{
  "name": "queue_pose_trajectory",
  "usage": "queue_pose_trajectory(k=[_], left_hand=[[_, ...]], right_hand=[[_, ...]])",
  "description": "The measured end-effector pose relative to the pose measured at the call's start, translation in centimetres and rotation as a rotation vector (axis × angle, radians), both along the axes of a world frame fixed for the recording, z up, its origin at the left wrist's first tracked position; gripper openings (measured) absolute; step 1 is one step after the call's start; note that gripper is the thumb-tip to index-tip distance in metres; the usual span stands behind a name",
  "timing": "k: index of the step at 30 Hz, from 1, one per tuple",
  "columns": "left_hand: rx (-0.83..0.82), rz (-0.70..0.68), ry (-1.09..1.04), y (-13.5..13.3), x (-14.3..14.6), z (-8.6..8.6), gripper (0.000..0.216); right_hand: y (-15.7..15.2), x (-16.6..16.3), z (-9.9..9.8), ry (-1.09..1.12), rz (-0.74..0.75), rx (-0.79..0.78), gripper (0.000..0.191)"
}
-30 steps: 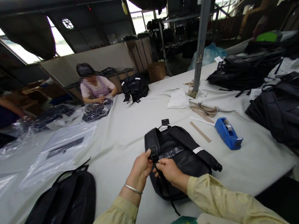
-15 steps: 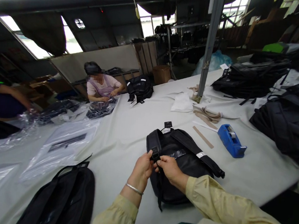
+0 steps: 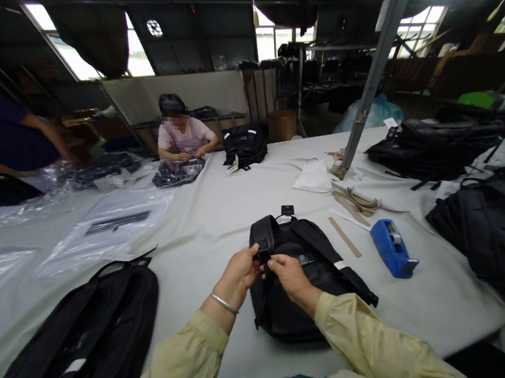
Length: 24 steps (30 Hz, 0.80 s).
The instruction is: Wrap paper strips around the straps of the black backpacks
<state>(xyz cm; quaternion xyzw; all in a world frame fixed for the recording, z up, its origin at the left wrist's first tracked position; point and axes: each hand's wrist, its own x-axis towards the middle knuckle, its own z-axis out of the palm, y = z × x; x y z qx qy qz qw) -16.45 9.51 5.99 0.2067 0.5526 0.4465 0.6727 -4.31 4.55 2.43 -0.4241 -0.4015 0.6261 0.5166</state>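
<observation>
A black backpack (image 3: pixel 315 280) lies flat on the white table (image 3: pixel 222 222) in front of me, straps facing up. My left hand (image 3: pixel 238 275) and my right hand (image 3: pixel 286 275) meet at its left shoulder strap. Both pinch the strap buckle (image 3: pixel 264 255) between fingers and thumb. A hang tag (image 3: pixel 287 210) sticks out past the top of the bag. A silver bangle rings my left wrist.
Another black backpack (image 3: pixel 97 329) lies at the near left. A blue tape dispenser (image 3: pixel 391 247) sits right of the bag, with paper strips (image 3: pixel 345 236) beside it. Clear plastic bags (image 3: pixel 108 228) cover the left. Stacked black bags (image 3: pixel 488 220) fill the right. Two people work at the far left; a metal post (image 3: pixel 372 81) rises behind.
My view has shifted, so the scene sits further right and lower. Both hands stay on the strap buckle, and the loose strap end has moved in under the bag's left side.
</observation>
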Motion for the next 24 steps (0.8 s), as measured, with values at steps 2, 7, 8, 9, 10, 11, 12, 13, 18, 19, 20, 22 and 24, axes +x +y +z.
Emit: queue_pose_trajectory(k=[2,7,8,9,10,11,12,13,18,19,20,22,24], left_hand=[[-0.007,0.016,0.004,0.2,-0.2,0.5,0.009],[0.005,0.017,-0.026,0.4,-0.4,1.2,0.008],[0.006,0.009,-0.034,0.4,-0.3,1.3,0.010],[0.006,0.000,-0.041,0.4,-0.2,1.4,0.013],[0.006,-0.006,-0.048,0.5,-0.1,1.6,0.015],[0.011,-0.012,-0.058,0.6,0.0,1.8,0.016],[0.027,-0.020,-0.071,0.6,0.0,2.1,0.017],[0.055,-0.031,-0.088,0.8,0.0,2.3,0.016],[0.167,-0.117,-0.100,1.5,-0.3,3.1,0.015],[0.165,-0.112,-0.084,1.7,-0.3,3.1,0.015],[0.160,-0.101,-0.071,1.8,-0.3,3.1,0.016],[0.162,-0.076,-0.051,1.9,-0.3,3.0,0.017],[0.183,-0.063,-0.029,1.9,-0.2,3.0,0.023]], right_hand=[[-0.8,0.0,-0.3,0.010,0.080,-0.033,0.030],[-1.1,-0.2,-0.9,-0.090,0.053,-0.056,0.025],[-0.5,-0.2,-0.6,-0.101,0.028,-0.021,0.023],[0.2,-0.2,-0.1,-0.106,0.012,0.012,0.022],[0.9,-0.3,0.3,-0.109,0.003,0.038,0.021],[1.6,-0.3,0.8,-0.111,-0.001,0.049,0.020],[2.3,-0.3,1.3,-0.113,-0.007,0.044,0.020],[2.8,-0.4,1.7,-0.115,-0.018,0.027,0.021],[4.2,-1.1,3.4,-0.141,-0.143,-0.093,0.016],[4.3,-1.2,3.7,-0.141,-0.144,-0.129,0.016],[4.3,-1.3,3.9,-0.139,-0.123,-0.171,0.016],[4.3,-1.3,4.4,-0.131,-0.031,-0.246,0.016],[4.1,-1.2,4.6,-0.133,0.050,-0.283,0.018]])
